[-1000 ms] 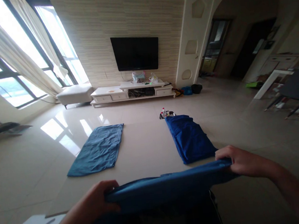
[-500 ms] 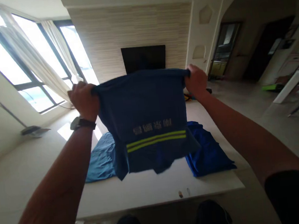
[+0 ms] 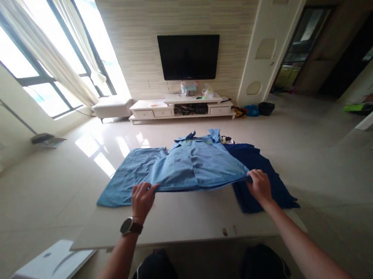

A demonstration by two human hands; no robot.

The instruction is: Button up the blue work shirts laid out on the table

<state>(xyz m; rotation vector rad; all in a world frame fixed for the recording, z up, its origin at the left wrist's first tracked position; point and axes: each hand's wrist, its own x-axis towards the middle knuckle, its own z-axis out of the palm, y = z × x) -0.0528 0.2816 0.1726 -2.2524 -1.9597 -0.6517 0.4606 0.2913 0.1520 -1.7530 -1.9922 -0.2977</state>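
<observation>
A blue work shirt (image 3: 192, 163) stretches between my two hands, its hem toward me and its collar end at the far side of the table. My left hand (image 3: 143, 201) is closed on the hem's left corner, with a watch (image 3: 130, 225) on that wrist. On the right corner, my right hand (image 3: 260, 186) grips the same hem. The hem hangs slightly above the white table (image 3: 181, 220). Light blue folded cloth (image 3: 123, 175) lies to the left, partly under the shirt's edge. A dark blue folded garment (image 3: 264, 180) rests at the right.
Two small objects (image 3: 224, 232) lie near the table's front edge. My knees (image 3: 154, 276) are just below that edge. A white box (image 3: 55, 264) sits at lower left. Beyond the table stand a low TV cabinet (image 3: 153, 112) and a wall-mounted television (image 3: 191, 57).
Both hands have come down from chest height toward the table. The shirt, held up and hanging before, now lies spread away from me with its front facing up. My view has tilted downward.
</observation>
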